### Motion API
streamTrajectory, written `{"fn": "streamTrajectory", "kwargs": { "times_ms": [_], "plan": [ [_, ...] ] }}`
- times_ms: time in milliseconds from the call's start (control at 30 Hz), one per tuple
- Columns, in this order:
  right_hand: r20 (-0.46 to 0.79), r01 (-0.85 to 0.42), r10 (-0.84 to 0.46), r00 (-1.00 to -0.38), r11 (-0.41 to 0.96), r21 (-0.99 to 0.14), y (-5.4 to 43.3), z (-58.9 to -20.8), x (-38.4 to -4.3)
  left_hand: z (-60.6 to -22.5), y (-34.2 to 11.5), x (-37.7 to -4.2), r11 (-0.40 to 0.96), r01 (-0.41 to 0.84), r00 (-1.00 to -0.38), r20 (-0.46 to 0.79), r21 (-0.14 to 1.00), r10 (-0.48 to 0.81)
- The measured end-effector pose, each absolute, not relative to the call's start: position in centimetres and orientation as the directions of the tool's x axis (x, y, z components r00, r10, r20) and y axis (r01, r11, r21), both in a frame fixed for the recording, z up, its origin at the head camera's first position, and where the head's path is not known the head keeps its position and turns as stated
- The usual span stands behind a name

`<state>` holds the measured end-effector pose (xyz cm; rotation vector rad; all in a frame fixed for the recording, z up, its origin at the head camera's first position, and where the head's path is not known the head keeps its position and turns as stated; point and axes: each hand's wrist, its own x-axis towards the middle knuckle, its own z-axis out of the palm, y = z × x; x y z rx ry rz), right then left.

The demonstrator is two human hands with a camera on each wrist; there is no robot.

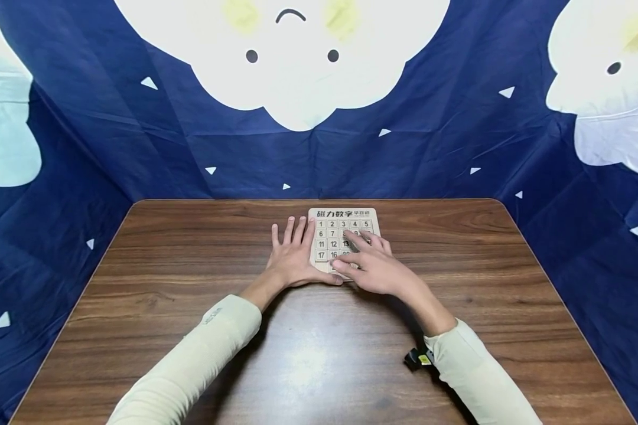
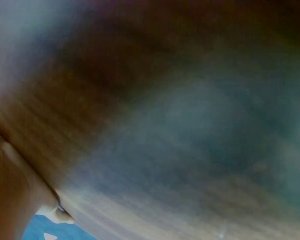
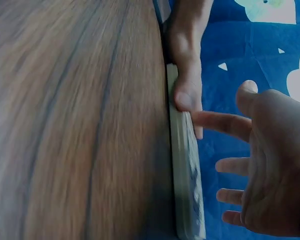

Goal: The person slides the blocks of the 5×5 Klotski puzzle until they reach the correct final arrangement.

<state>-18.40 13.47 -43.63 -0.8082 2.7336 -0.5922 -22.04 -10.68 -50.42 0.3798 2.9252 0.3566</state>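
Note:
A pale sliding number puzzle [image 1: 334,213] lies flat near the table's far edge, with dark lettering above its rows of numbered tiles [image 1: 321,244]. Along its left side rests my left hand [image 1: 292,258], fingers straight and spread, thumb stretched by the near edge. In the right wrist view, that thumb [image 3: 184,98] touches the board's side. My right hand [image 1: 374,268] is over the lower right tiles, hiding several of them. One extended finger [image 3: 222,123] reaches to the board, while the others stay loosely apart. The left wrist view is blurred, showing part of a hand low at left.
The brown wood-grain table [image 1: 191,248] stretches around the puzzle. A dark blue cloth [image 1: 111,118] with white clouds and triangles hangs behind and at the sides. A small black device [image 1: 413,359] is on the right wrist.

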Motion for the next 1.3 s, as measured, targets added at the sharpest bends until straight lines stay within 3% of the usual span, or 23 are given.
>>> {"fn": "streamTrajectory", "kwargs": {
  "times_ms": [500,767,967,1300],
  "plan": [
    [-0.153,-0.484,-0.594,-0.79,0.757,-0.438,12.9,-43.8,-17.6,-50.6,-11.0,-22.1,0.933,0.261,-0.949,-0.113,0.247,0.296],
    [-0.094,-0.446,-0.523,-0.847,0.795,-0.412,13.8,-43.5,-18.2,-50.5,-10.7,-21.8,0.931,0.242,-0.953,-0.112,0.274,0.281],
    [-0.143,-0.446,-0.538,-0.831,0.797,-0.408,12.9,-44.0,-18.7,-50.3,-10.6,-21.8,0.933,0.241,-0.954,-0.113,0.266,0.278],
    [-0.098,-0.465,-0.554,-0.827,0.771,-0.436,13.1,-43.6,-18.1,-50.5,-10.8,-22.0,0.937,0.236,-0.955,-0.12,0.259,0.273]
  ]
}}
